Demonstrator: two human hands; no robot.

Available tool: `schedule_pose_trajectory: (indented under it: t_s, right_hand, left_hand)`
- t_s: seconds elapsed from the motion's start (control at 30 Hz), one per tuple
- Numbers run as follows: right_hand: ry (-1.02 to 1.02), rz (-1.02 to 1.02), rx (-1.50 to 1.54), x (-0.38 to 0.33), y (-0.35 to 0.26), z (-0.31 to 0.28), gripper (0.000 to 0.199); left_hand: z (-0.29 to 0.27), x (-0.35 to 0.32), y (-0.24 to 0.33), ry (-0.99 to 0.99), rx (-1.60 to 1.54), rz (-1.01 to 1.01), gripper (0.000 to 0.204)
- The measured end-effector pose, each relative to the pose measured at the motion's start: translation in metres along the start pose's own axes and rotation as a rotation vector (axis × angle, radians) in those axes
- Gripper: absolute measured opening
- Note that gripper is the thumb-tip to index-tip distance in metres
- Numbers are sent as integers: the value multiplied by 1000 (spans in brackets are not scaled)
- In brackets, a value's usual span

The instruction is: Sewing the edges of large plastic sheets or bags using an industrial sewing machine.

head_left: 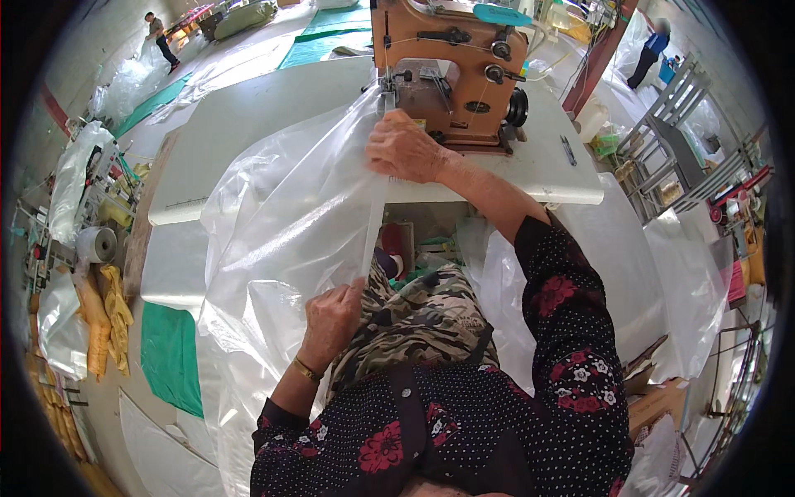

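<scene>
A brown sewing machine (472, 99) stands on a white table in front of me. A large sheet of clear plastic film (281, 199) runs from its needle area down over the table's front edge to my lap. Close by the needle, my right hand (406, 147) is closed on the film's right edge, fingers curled. Lower down, my left hand (333, 321) pinches the same edge above my left thigh, so the edge between the hands is drawn nearly straight. The fingertips of both hands are partly hidden.
The white table (232, 124) spreads left of the machine; small snips (568, 151) lie on its right part. At right stands a grey metal chair (675, 149). Film rolls and yellow bundles line the left side. Two people are far off, one at each upper corner.
</scene>
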State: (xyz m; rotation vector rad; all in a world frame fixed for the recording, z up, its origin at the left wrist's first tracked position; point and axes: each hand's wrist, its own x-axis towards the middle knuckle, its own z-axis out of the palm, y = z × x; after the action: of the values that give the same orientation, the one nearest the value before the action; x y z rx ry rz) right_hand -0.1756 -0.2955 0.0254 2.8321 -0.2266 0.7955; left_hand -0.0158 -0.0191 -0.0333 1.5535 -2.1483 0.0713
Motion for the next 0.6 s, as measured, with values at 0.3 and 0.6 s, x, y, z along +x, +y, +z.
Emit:
schedule_pose_trajectory:
  t_s: [0.3,0.6]
  right_hand:
    - [488,968,381,-20,-34,62,30]
    - [666,931,919,-28,-18,95,33]
  left_hand:
    - [31,4,9,-29,-58,64,30]
    - [43,25,1,-96,-13,90,28]
